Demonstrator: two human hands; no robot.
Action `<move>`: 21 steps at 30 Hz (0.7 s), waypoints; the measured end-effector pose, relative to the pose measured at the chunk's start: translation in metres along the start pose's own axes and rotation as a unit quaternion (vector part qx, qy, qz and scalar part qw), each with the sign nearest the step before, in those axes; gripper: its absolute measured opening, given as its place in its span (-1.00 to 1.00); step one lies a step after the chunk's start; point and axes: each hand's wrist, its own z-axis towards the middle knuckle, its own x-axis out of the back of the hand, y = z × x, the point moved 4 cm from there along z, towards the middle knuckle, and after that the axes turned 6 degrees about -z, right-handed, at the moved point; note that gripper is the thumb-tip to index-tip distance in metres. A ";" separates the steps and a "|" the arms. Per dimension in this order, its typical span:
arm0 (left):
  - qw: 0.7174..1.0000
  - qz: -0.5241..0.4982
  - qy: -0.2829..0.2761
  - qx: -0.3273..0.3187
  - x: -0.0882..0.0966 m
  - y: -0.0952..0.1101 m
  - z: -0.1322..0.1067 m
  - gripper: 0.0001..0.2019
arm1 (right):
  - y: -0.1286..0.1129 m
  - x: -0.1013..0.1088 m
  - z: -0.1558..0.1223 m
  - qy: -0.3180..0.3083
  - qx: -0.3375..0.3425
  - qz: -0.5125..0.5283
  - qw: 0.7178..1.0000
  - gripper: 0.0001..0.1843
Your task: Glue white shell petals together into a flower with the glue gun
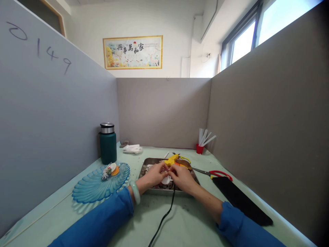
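Observation:
My left hand (156, 174) and my right hand (183, 177) meet over a metal tray (159, 193), fingertips pinched close together. Whatever small thing lies between the fingers is too small to make out. Just below the fingertips, a white roundish piece (166, 180) shows in the tray among small dark and pale bits. A yellow glue gun (171, 160) lies beyond my hands at the tray's far side. From the tray, a black cord (164, 217) runs toward me across the table.
Left: a blue scalloped plate (87, 187) bearing small decorations (111, 170), and a green bottle (108, 148). Right: red-handled scissors (222, 174) and a black flat board (239, 199). Behind: a red cup (199, 149) of white sticks (203, 137) and a white packet (132, 149). Partitions enclose three sides.

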 end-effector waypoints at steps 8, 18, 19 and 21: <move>0.999 0.034 -0.008 0.000 0.002 0.008 -0.002 -0.86 | 0.001 -0.001 0.000 -0.001 0.001 0.000 1.000 -0.80; 1.000 0.000 0.001 0.008 0.002 0.004 -0.001 -0.84 | 0.001 0.000 0.001 0.006 -0.003 0.011 1.000 -0.80; 1.000 -0.011 0.005 0.010 0.002 0.002 0.000 -0.84 | 0.000 0.001 0.001 0.010 -0.004 0.014 1.000 -0.80; 0.999 -0.040 0.012 0.009 0.002 -0.001 0.001 -0.83 | 0.000 0.003 0.001 0.018 -0.006 0.023 1.000 -0.80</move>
